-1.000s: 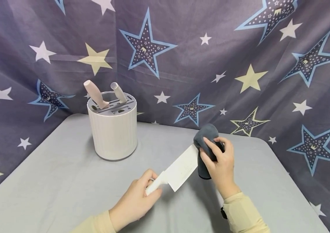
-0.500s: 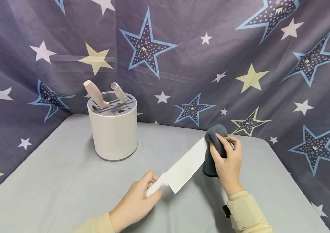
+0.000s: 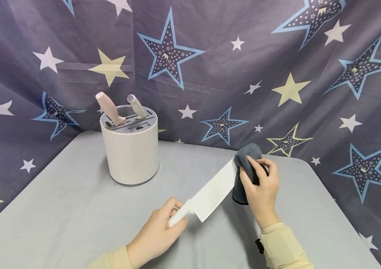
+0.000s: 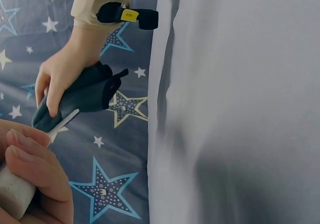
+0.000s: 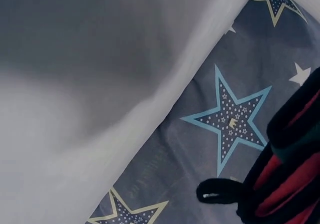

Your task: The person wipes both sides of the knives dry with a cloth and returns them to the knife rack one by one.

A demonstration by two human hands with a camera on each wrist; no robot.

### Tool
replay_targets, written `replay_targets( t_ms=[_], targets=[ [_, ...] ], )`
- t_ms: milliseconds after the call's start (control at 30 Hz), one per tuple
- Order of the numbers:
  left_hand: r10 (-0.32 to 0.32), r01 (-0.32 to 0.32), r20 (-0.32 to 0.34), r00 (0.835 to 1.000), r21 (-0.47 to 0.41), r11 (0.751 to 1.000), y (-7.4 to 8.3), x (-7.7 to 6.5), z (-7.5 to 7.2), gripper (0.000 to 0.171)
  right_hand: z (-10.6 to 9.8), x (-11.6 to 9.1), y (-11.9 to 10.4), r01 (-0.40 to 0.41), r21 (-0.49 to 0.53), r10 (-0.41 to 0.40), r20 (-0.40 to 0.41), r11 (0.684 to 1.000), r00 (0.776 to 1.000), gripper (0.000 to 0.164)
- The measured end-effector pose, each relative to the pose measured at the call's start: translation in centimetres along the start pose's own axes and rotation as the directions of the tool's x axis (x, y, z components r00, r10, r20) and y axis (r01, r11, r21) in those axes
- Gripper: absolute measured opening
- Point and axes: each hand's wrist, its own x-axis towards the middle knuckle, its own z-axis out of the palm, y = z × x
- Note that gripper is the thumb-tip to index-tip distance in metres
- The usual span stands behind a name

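My left hand (image 3: 157, 232) grips the white handle of a kitchen knife (image 3: 214, 191), with the broad blade pointing away to the upper right above the table. Around the far end of the blade is a folded dark grey cloth (image 3: 242, 186), which hides the tip. My right hand (image 3: 262, 188) holds this cloth, fingers bent over it. In the left wrist view the knife handle (image 4: 15, 191) shows inside the curled fingers, and the blade is seen nearly edge-on. The right wrist view catches only the folded cloth (image 5: 285, 184), with dark edging, red inner folds and a hanging loop.
A white ribbed knife block (image 3: 130, 153) stands at the back left of the grey-covered table (image 3: 69, 209). Two knife handles, one pink (image 3: 109, 107) and one pale (image 3: 136, 106), rise from its slotted top. A star-patterned curtain (image 3: 210, 74) hangs behind the table.
My right hand with the cloth has slid outward along the blade toward the tip, baring more of it, then come back very slightly. The left hand and knife stay nearly still.
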Motion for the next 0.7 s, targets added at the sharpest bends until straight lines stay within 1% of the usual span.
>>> replay_targets(
  t_ms=[267,467,700],
  targets=[
    [0.011,-0.011,-0.017,1.000,0.010,1.000,-0.2,0.0,0.0,0.014,0.6,-0.6,-0.7,0.069,-0.012,-0.069,-0.003,0.998,0.998,0.031],
    [-0.001,0.001,-0.023,1.000,-0.002,1.000,-0.4,0.1,0.0,0.015,1.1,-1.0,-1.1,0.142,-0.007,-0.142,-0.015,0.990,0.990,0.032],
    [-0.017,0.017,-0.039,0.999,0.000,1.000,-0.4,0.1,0.0,0.016,1.5,-1.7,-1.6,0.202,-0.015,-0.202,0.027,0.979,0.979,0.031]
  ],
)
